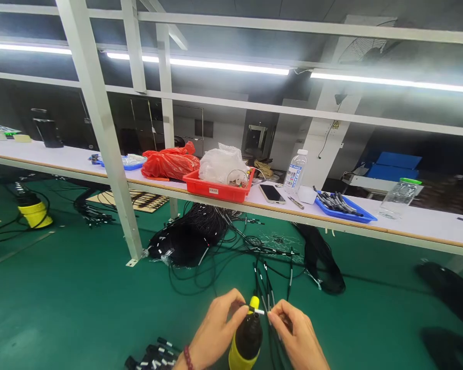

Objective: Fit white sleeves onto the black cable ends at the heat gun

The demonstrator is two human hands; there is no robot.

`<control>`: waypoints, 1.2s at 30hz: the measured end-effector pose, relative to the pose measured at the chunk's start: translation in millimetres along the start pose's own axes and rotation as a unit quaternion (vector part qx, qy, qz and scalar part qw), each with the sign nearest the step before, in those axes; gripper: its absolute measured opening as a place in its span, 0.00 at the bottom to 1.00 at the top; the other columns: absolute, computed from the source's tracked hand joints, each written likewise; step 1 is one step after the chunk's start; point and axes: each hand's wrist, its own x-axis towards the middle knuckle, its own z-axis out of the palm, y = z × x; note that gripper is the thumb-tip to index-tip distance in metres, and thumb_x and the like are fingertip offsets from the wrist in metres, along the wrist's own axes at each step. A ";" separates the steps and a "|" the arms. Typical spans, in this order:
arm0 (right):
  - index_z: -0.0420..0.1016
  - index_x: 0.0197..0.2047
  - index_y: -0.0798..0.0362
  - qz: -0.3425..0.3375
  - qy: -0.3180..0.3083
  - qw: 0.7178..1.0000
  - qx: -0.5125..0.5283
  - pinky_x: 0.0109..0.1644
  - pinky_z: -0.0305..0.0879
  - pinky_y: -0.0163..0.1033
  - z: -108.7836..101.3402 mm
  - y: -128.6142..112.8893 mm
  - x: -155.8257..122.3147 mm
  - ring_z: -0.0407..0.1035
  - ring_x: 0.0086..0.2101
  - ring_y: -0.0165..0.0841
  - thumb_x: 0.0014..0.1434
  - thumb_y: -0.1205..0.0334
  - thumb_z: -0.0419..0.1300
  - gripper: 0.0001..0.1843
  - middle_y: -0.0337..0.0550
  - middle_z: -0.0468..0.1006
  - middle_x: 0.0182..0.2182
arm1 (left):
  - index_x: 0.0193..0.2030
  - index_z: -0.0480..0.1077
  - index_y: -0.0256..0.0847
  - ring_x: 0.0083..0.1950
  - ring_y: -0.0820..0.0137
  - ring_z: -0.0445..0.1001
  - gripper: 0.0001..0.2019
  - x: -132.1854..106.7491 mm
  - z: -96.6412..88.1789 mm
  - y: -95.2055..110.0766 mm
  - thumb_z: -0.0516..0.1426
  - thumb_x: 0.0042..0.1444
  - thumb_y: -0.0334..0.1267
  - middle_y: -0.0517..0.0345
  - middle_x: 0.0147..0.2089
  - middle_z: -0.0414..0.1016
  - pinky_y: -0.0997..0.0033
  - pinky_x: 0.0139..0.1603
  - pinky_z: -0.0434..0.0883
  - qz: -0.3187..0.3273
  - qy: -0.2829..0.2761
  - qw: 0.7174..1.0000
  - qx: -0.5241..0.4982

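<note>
My left hand is closed round the neck of a dark bottle with a yellow cap and base, held low in the middle of the view. My right hand pinches the end of a thin black cable with a white tip against the bottle's cap. Several more black cables rise from my right hand toward a tangled pile of black cables on the green table.
A white shelf crosses the view, carrying a red bin with plastic bags, a red bag, a phone, a water bottle, a blue tray of black parts and a clear jar. A white post stands left. Yellow container far left.
</note>
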 end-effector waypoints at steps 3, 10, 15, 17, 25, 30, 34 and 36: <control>0.63 0.25 0.51 -0.004 0.000 1.000 -0.006 0.27 0.53 0.32 -1.7 -2.2 -1.8 0.56 0.24 0.29 0.61 0.46 0.51 0.20 0.34 0.63 0.22 | 0.30 0.67 0.43 0.37 0.67 0.68 0.18 -0.7 0.9 -1.0 0.44 0.66 0.48 0.61 0.31 0.72 0.72 0.41 0.62 -0.022 -0.009 0.999 0.034; 0.65 0.22 0.51 -0.028 0.015 0.997 -0.067 0.27 0.55 0.32 -3.2 -3.3 -3.3 0.58 0.24 0.30 0.62 0.48 0.51 0.21 0.35 0.65 0.21 | 0.27 0.63 0.42 0.35 0.69 0.68 0.22 0.8 7.2 -5.7 0.42 0.67 0.49 0.62 0.29 0.70 0.74 0.39 0.61 -0.022 -0.009 0.999 0.040; 0.67 0.23 0.51 -0.028 0.018 0.997 -0.063 0.28 0.56 0.32 -3.5 -0.9 -2.1 0.61 0.24 0.31 0.60 0.50 0.53 0.19 0.36 0.67 0.21 | 0.30 0.64 0.42 0.35 0.70 0.67 0.16 1.5 4.3 -1.9 0.46 0.66 0.44 0.63 0.30 0.69 0.74 0.39 0.62 -0.005 -0.002 1.000 0.014; 0.69 0.24 0.52 -0.025 0.017 0.998 -0.049 0.29 0.59 0.33 -2.7 -1.1 -2.1 0.64 0.25 0.32 0.60 0.50 0.53 0.18 0.38 0.70 0.23 | 0.32 0.65 0.42 0.37 0.69 0.68 0.12 1.6 3.5 -1.4 0.48 0.64 0.42 0.62 0.33 0.71 0.73 0.41 0.62 -0.004 0.005 1.000 0.004; 0.75 0.29 0.53 0.002 0.066 0.997 -0.025 0.34 0.64 0.35 -1.1 14.7 8.3 0.70 0.29 0.35 0.59 0.47 0.53 0.20 0.42 0.78 0.27 | 0.41 0.65 0.44 0.43 0.67 0.68 0.07 5.7 6.2 -9.3 0.48 0.64 0.41 0.60 0.40 0.71 0.70 0.46 0.64 -0.005 0.028 0.999 -0.015; 0.70 0.50 0.57 0.088 0.258 0.961 -0.043 0.53 0.65 0.50 -16.9 94.2 19.3 0.65 0.53 0.50 0.53 0.36 0.52 0.35 0.59 0.72 0.52 | 0.46 0.64 0.42 0.44 0.69 0.71 0.08 10.2 0.5 -64.5 0.47 0.64 0.37 0.58 0.40 0.72 0.72 0.47 0.65 -0.067 0.000 0.990 0.125; 0.68 0.49 0.61 0.206 0.258 0.944 -0.019 0.50 0.68 0.54 -20.8 160.0 6.5 0.68 0.51 0.56 0.43 0.27 0.50 0.46 0.67 0.75 0.48 | 0.55 0.65 0.39 0.60 0.66 0.66 0.22 -5.9 3.6 -130.0 0.47 0.54 0.20 0.50 0.57 0.69 0.68 0.58 0.60 -0.234 -0.153 0.903 0.327; 0.69 0.47 0.59 0.221 0.210 0.952 0.011 0.48 0.70 0.50 -14.4 176.4 -5.3 0.71 0.49 0.53 0.40 0.29 0.54 0.44 0.64 0.77 0.45 | 0.59 0.63 0.32 0.64 0.60 0.62 0.26 -17.7 10.4 -154.2 0.49 0.51 0.19 0.41 0.62 0.65 0.61 0.62 0.57 -0.269 -0.198 0.878 0.343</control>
